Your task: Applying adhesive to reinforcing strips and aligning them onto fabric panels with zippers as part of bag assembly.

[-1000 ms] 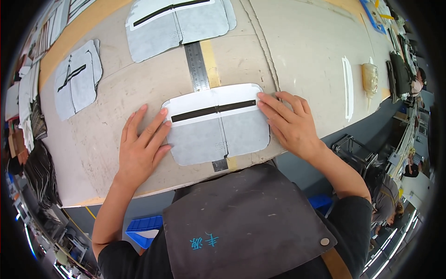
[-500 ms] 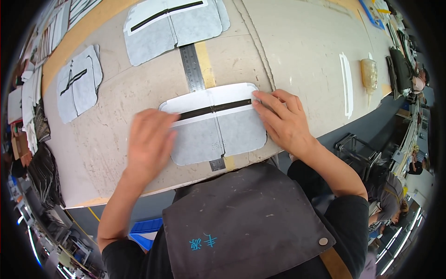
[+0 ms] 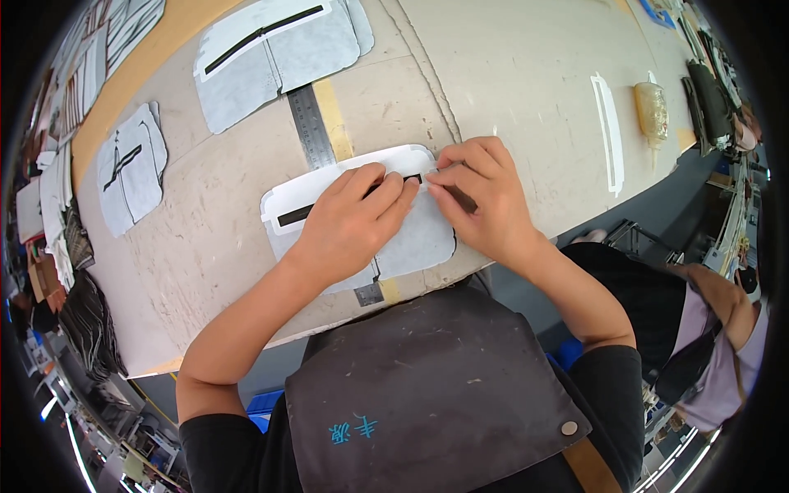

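A flat grey and white panel (image 3: 418, 238) with a long black slot lies at the table's near side, partly under my hands. My left hand (image 3: 349, 220) rests across it, fingers bent and closed, tips pressed on the panel at the slot's right end. Close beside those tips, my right hand (image 3: 486, 197) pinches thumb and forefinger together at the panel's right edge. What the pinch holds is too small to make out. A metal ruler (image 3: 311, 127) and a yellow strip (image 3: 335, 123) run under the panel. The left hand hides the slot's middle.
Two similar slotted pieces lie beyond: a larger panel (image 3: 308, 59) at the back and a smaller panel (image 3: 131, 185) at the left. To the right are a white strip (image 3: 608, 135) and a bottle of yellowish liquid (image 3: 651, 113). A person (image 3: 699, 337) stands at the right.
My left hand has moved right, from the panel's left end to the slot's right end. My right fingers have drawn into a pinch. A person has come closer at the right.
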Demonstrator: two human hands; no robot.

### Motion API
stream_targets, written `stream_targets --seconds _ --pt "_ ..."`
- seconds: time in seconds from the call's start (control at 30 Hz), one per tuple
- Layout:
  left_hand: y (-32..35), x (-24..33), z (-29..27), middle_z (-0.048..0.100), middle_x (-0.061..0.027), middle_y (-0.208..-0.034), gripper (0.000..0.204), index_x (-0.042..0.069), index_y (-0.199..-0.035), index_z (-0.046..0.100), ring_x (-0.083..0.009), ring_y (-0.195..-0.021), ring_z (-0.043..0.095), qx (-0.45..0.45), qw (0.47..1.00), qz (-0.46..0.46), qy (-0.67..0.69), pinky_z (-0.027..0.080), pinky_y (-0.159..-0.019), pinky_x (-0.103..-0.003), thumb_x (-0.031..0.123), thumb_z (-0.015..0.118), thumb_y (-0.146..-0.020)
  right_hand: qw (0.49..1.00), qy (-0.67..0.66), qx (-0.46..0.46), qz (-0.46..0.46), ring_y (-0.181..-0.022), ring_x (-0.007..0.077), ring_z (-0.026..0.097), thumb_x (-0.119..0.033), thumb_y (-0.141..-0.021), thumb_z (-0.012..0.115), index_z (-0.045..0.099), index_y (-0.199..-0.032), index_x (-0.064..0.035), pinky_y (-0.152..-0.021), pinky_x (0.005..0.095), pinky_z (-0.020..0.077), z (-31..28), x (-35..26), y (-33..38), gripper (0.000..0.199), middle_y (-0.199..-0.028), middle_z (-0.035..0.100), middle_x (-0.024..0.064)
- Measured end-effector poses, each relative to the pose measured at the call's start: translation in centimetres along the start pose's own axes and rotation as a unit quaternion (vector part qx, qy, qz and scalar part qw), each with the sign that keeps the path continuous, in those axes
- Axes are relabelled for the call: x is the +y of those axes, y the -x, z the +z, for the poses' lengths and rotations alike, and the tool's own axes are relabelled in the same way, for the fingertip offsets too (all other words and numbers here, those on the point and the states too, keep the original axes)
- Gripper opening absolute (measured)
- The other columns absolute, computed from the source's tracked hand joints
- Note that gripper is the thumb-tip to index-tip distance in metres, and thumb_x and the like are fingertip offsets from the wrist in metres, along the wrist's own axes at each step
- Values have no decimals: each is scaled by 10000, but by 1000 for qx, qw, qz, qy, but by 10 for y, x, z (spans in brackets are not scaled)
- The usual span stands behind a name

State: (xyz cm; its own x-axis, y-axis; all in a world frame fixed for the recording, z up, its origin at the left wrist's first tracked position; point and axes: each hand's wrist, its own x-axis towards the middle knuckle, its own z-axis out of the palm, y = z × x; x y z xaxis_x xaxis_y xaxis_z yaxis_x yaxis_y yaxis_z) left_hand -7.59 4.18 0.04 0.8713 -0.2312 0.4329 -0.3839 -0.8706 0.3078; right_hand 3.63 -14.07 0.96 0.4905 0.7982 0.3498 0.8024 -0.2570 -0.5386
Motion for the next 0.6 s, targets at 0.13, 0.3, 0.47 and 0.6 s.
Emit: stream_targets --seconds 0.13,0.3,0.47,0.6 --pt "-1 0 0 588 -55 -972 382 -4 -1056 690 -238 -916 555 7 1000 -2 0 522 -717 -342 27 758 -681 996 -21 21 90 -855 244 530 -18 -688 752 611 -809 -88 -742 369 402 10 -3 -10 197 -873 590 19" --pt "1 -1 2 588 -59 -961 365 -10 -1039 695 -238 -891 559 19 1000 6 1 524 -696 -330 -8 750 -678 993 -40 20 106 -832 243 519 -6 -681 740 589 -785 -94 -752 367 390 8 -4 -13 203 -854 573 20" --pt "2 -2 3 587 -62 -969 372 -10 -1031 695 -242 -901 559 20 1000 3 12 530 -708 -328 -23 729 -661 994 -34 18 105 -831 241 517 -6 -683 733 589 -788 -93 -757 369 389 9 -5 -12 199 -861 575 20" --pt "3 -2 4 585 -66 -990 387 -12 -1031 694 -247 -912 560 22 1000 2 22 535 -720 -328 -27 712 -644 995 -9 32 93 -831 243 513 -9 -674 733 588 -789 -95 -756 366 389 13 -5 -10 204 -868 579 18"
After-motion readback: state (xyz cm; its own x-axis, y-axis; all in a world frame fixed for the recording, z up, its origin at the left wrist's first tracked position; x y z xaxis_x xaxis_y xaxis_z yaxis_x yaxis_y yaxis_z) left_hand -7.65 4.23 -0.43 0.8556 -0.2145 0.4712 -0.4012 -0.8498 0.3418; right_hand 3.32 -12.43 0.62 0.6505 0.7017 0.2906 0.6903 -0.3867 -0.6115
